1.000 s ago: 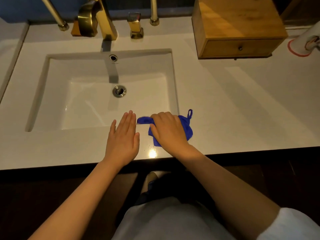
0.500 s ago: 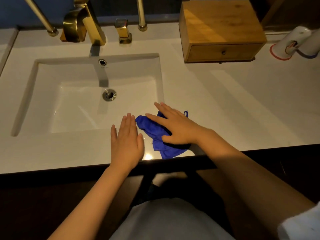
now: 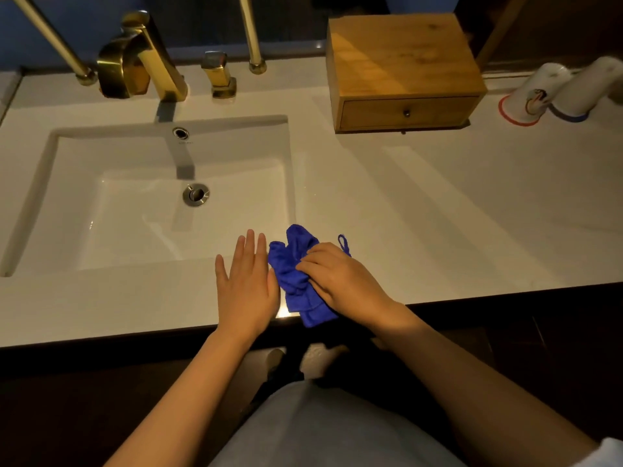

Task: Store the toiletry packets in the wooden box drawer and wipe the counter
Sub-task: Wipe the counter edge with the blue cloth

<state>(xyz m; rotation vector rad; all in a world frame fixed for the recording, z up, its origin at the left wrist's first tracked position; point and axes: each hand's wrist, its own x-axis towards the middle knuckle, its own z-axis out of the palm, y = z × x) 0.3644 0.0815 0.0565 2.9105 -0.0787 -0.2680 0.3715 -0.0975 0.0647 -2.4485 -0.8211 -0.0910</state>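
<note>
A crumpled blue cloth point(image 3: 291, 264) lies on the white counter point(image 3: 421, 210) near its front edge, just right of the sink. My right hand point(image 3: 340, 281) presses on the cloth's right side with fingers curled into it; one corner of the cloth hangs over the counter edge. My left hand point(image 3: 247, 288) rests flat on the counter just left of the cloth, fingers together and extended. The wooden box point(image 3: 403, 67) stands at the back right with its drawer point(image 3: 406, 112) shut. No toiletry packets are in sight.
A rectangular white sink point(image 3: 161, 197) with a metal drain fills the left half. A gold tap point(image 3: 141, 59) and gold handle point(image 3: 219, 74) stand behind it. Two upturned white cups point(image 3: 536, 92) sit at the far right. The counter's dark front edge runs below my hands.
My right hand has bunched the cloth up from flatter to crumpled and curled its fingers on it. The left hand stays flat beside it.
</note>
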